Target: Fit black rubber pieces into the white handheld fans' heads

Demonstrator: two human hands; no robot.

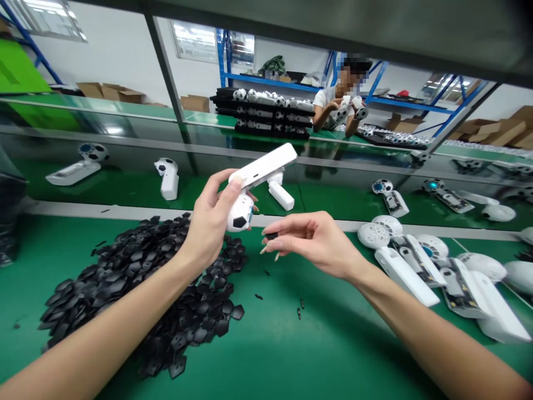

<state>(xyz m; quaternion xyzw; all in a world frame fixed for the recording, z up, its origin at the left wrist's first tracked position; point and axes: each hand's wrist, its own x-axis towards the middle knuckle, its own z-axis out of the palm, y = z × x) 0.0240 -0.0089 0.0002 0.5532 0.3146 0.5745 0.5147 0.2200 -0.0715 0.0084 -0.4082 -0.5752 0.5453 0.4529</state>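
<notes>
My left hand (210, 216) is closed around a white plastic device (264, 166), which has a long flat bar above and a round football-patterned head below with a black pentagon on it. Just to the right, my right hand (314, 239) pinches a small black pentagon piece (271, 236) between thumb and fingers, a short way from the ball. Under and beside my left forearm spreads a big heap of black pentagon pieces (137, 266). A few tiny black bits (298, 313) lie on the green mat below my right hand.
On the right lie several white devices (408, 275), some with open housings. Behind a pale ledge, a green conveyor belt (333, 205) carries more devices (169, 178). Across it a person (341, 103) handles similar parts beside stacked black trays (266, 114). A dark beam (291, 33) runs overhead.
</notes>
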